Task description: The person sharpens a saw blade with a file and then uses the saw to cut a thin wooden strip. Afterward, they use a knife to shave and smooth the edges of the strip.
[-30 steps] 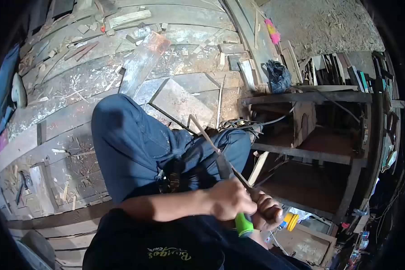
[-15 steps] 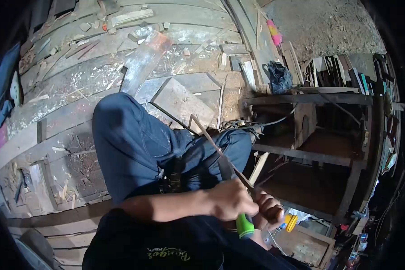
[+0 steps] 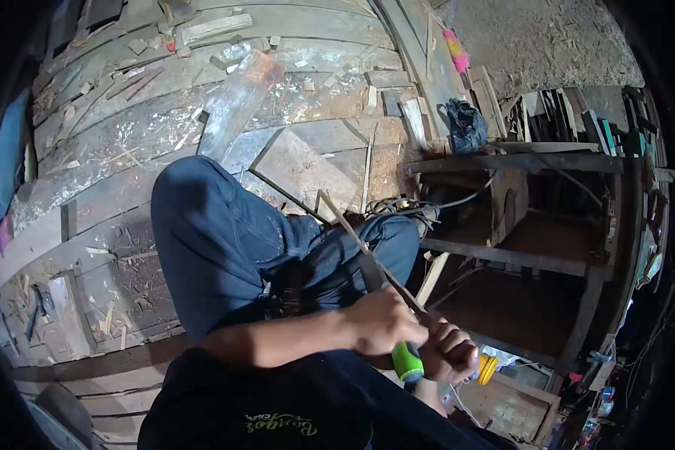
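My left hand (image 3: 386, 321) is closed around a tool with a green-and-black handle (image 3: 407, 363). Its flat dark blade (image 3: 371, 271) juts out above the fist, file-like in shape, and lies along a long thin strip (image 3: 343, 223). That strip slants from over my lap down to my right hand (image 3: 448, 352), whose fingers are curled round its lower end. A yellow knob-like end (image 3: 487, 369) sticks out beside my right fist; whether it belongs to the strip is hidden. Both hands are close together in front of my right thigh.
My bent legs (image 3: 210, 232) rest on a plank floor (image 3: 112, 172) strewn with offcuts and shavings. To the right stands a dark wooden frame (image 3: 517, 259) with open compartments. A black plastic bag (image 3: 465, 127), cables (image 3: 397, 206) and a square board (image 3: 307, 169) lie ahead.
My left hand and the green-handled tool have shifted slightly upward along the strip. The right hand and yellow end have moved only a little; the strip stays almost where it was.
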Demonstrator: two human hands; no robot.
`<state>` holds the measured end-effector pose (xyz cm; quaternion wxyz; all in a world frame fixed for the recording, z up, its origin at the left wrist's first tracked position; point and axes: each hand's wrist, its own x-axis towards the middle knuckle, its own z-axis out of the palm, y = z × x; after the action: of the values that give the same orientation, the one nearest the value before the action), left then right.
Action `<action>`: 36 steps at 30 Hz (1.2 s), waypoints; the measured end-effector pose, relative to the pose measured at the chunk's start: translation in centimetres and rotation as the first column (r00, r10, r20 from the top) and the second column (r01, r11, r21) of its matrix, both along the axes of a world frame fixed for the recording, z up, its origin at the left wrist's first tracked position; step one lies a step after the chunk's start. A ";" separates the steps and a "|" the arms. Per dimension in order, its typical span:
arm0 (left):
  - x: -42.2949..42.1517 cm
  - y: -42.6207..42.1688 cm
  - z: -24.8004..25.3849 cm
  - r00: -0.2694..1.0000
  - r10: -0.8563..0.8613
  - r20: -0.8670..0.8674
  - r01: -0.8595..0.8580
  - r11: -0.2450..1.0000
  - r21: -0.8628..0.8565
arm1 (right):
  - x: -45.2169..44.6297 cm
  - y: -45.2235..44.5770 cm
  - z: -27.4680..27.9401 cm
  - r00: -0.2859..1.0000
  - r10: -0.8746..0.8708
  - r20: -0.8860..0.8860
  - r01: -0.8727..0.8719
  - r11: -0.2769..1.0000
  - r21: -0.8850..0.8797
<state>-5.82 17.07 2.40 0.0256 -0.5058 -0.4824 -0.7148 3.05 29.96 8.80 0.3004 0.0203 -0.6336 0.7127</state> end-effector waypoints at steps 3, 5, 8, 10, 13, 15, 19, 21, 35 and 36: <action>0.8 -0.8 0.9 0.996 -0.053 -0.075 0.051 0.998 -0.035 | 0.0 -1.3 0.3 1.000 -0.006 0.014 0.005 0.999 0.051; -0.9 -0.1 -1.4 1.000 -0.012 0.022 0.013 0.999 -0.049 | 0.1 -1.0 0.0 0.998 -0.061 0.005 0.062 0.998 -0.007; 0.1 0.1 -0.2 1.000 -0.008 0.009 0.008 0.999 -0.044 | 0.0 -0.4 0.3 0.998 -0.044 0.037 0.044 0.999 -0.006; 0.7 -1.0 1.5 0.990 -0.093 -0.109 0.088 0.995 -0.051 | -0.5 -1.0 0.6 0.997 0.055 0.047 -0.057 0.997 0.060; -1.3 0.1 -1.4 0.998 -0.009 0.062 0.010 1.000 -0.023 | -0.5 -1.2 0.2 0.994 -0.106 -0.010 0.105 0.993 -0.049; -1.0 0.4 -0.8 0.996 0.010 0.093 -0.011 1.000 0.016 | -0.7 0.1 0.5 0.998 0.061 -0.003 -0.061 0.998 -0.034; -0.1 -0.6 0.3 0.994 -0.026 -0.102 0.019 0.998 -0.066 | 0.0 -1.0 0.5 0.998 0.011 0.056 -0.014 0.999 0.048; -2.2 -0.1 -1.7 0.997 0.066 0.034 -0.063 0.994 -0.095 | -0.2 -1.0 0.1 0.999 -0.030 -0.018 0.031 0.998 0.056; 0.2 -5.1 4.8 0.991 -0.135 0.004 0.130 0.962 0.242 | -2.5 1.0 1.7 0.705 0.706 0.065 -0.701 0.681 0.212; 0.2 -4.9 4.8 0.988 -0.153 0.011 0.145 0.954 0.264 | -3.4 0.7 2.0 0.677 0.733 0.060 -0.723 0.648 0.240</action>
<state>-5.63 12.17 7.17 0.0308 -0.5215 -0.3444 -0.7800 -0.36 30.65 10.81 -0.0024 0.3248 -0.6481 0.6888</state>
